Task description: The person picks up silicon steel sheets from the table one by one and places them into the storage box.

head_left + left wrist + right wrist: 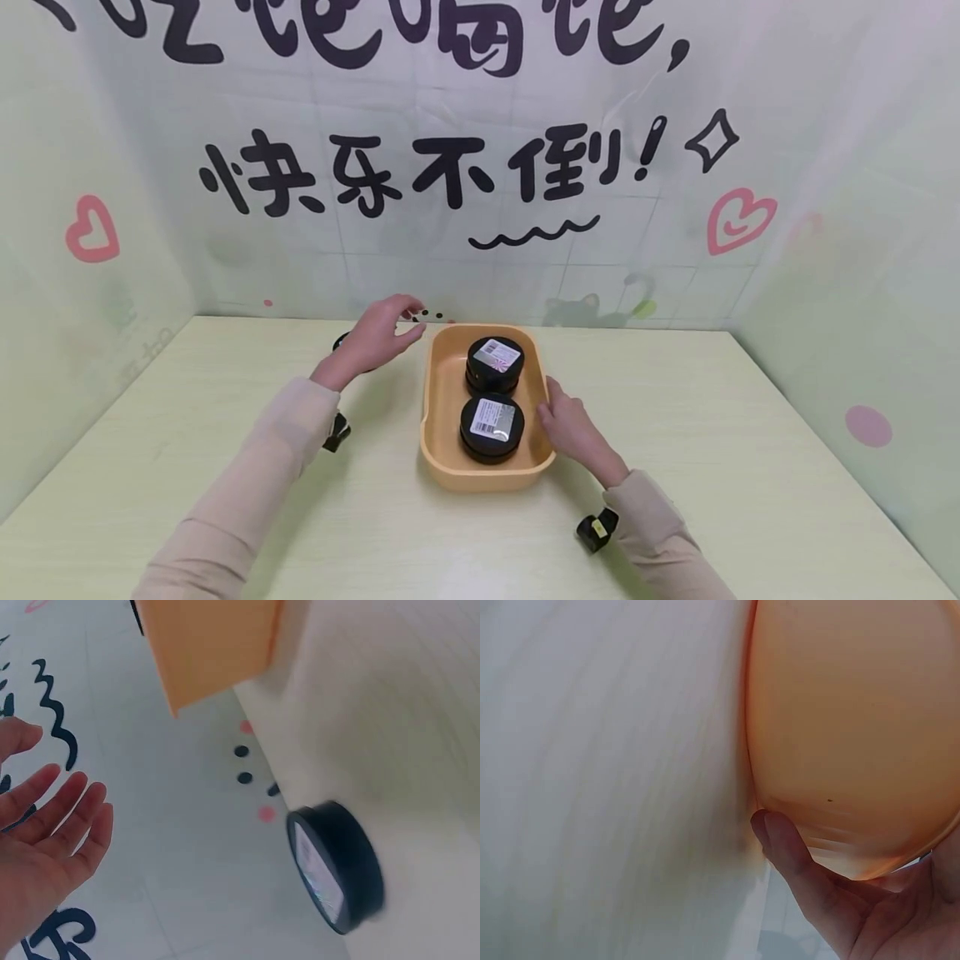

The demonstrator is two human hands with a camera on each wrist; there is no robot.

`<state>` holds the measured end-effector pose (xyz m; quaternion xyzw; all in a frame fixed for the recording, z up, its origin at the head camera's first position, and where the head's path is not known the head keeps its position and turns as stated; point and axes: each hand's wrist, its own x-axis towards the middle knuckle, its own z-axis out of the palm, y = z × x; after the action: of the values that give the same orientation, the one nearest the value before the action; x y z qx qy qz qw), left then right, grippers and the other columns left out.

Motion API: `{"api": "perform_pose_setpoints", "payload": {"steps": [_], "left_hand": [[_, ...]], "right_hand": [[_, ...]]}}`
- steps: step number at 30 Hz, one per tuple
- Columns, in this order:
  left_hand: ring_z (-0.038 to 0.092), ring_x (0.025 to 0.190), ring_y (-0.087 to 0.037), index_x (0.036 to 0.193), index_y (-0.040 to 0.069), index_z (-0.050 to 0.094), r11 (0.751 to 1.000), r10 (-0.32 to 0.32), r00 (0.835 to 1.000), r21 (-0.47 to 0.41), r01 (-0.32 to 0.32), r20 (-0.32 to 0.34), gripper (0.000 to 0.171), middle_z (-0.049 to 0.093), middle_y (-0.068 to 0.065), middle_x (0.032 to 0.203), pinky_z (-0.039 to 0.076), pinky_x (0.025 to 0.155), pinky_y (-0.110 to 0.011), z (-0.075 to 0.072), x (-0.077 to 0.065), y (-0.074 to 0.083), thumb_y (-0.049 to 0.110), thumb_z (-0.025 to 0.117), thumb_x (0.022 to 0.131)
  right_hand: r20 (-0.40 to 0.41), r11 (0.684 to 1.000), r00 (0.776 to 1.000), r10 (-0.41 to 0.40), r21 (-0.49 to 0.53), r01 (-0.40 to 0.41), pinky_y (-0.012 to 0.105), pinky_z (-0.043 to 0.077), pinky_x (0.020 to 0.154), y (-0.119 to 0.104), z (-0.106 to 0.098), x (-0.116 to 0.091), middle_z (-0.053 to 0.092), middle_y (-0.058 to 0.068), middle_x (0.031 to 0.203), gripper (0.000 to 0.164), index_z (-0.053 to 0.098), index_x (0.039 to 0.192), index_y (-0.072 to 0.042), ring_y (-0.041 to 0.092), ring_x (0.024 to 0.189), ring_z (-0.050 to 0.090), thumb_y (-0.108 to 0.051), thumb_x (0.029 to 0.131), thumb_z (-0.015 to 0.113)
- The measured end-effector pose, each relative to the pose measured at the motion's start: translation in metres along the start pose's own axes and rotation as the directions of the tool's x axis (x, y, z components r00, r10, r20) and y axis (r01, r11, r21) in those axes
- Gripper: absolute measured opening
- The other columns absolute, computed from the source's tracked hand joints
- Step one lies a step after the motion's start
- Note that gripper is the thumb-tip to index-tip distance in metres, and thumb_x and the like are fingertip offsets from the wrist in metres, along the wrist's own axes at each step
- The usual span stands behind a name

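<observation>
An orange plastic bin [483, 481] stands on the table with black round tins with white labels inside: one stack [496, 358] at the back, another stack [492, 427] in front. My right hand [572, 425] holds the bin's right wall, thumb at the rim; in the right wrist view a finger [784, 840] lies along the wall's lower edge. Raised over the table left of the bin, my left hand [384, 333] holds nothing, its fingers loosely spread. Another labelled black tin [337, 866] sits on the table below it, mostly hidden by that hand in the head view.
A pale wood-grain table [675, 417] lies under everything. Behind it hangs a light printed backdrop [390, 242] with black lettering and pink hearts, and similar panels rise on both sides. Each wrist carries a small black device [597, 531].
</observation>
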<state>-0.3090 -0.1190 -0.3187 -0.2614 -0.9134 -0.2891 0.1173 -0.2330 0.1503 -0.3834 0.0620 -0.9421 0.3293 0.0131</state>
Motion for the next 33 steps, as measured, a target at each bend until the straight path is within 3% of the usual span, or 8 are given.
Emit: {"api": "perform_pose_setpoints", "payload": {"steps": [11,22,29,31,33], "left_hand": [[0.051,0.096,-0.037,0.111,-0.010,0.052,0.998,-0.055,0.998,0.031,0.055,-0.007,0.036,0.056,-0.025,0.106,0.042,0.082,-0.045,0.002,-0.012,-0.035,0.011,0.058,0.083],[0.046,0.105,-0.041,0.117,-0.014,0.046,0.984,-0.169,0.984,0.059,0.166,0.048,0.047,0.048,-0.031,0.116,0.037,0.088,-0.049,0.001,-0.022,-0.060,0.014,0.059,0.082],[0.042,0.102,-0.043,0.120,-0.015,0.039,0.973,-0.229,0.970,0.059,0.225,0.079,0.066,0.043,-0.034,0.118,0.036,0.087,-0.050,0.002,-0.027,-0.071,0.025,0.068,0.076],[0.041,0.103,-0.043,0.123,-0.015,0.036,0.964,-0.263,0.959,0.056,0.258,0.104,0.075,0.041,-0.035,0.119,0.036,0.086,-0.051,0.005,-0.028,-0.076,0.032,0.070,0.074],[0.039,0.103,-0.043,0.126,-0.013,0.032,0.961,-0.275,0.953,0.064,0.269,0.126,0.086,0.039,-0.035,0.119,0.037,0.085,-0.050,0.011,-0.028,-0.089,0.042,0.071,0.071]], "right_hand": [[0.014,1.000,1.000,0.022,0.011,-0.022,0.027,0.049,0.045,0.000,0.000,0.001,0.058,0.029,0.095,0.043,0.032,0.131,0.006,0.027,0.067,0.063,-0.006,0.090,0.038],[0.013,1.000,1.000,0.019,0.011,-0.019,0.027,0.048,0.044,0.002,0.001,0.002,0.059,0.025,0.088,0.042,0.032,0.131,0.004,0.026,0.065,0.061,-0.007,0.091,0.038],[0.025,0.999,0.999,0.027,0.018,-0.027,0.027,0.048,0.044,0.002,0.001,0.002,0.059,0.026,0.088,0.042,0.031,0.131,0.004,0.026,0.066,0.062,-0.007,0.091,0.038],[0.025,0.999,0.999,0.028,0.021,-0.029,0.027,0.048,0.044,0.002,0.001,0.002,0.059,0.025,0.087,0.042,0.031,0.131,0.004,0.026,0.065,0.062,-0.007,0.091,0.038],[0.026,0.999,0.999,0.029,0.023,-0.030,0.027,0.047,0.043,0.002,0.000,0.002,0.058,0.024,0.085,0.042,0.031,0.131,0.004,0.025,0.064,0.062,-0.007,0.091,0.038]]}}
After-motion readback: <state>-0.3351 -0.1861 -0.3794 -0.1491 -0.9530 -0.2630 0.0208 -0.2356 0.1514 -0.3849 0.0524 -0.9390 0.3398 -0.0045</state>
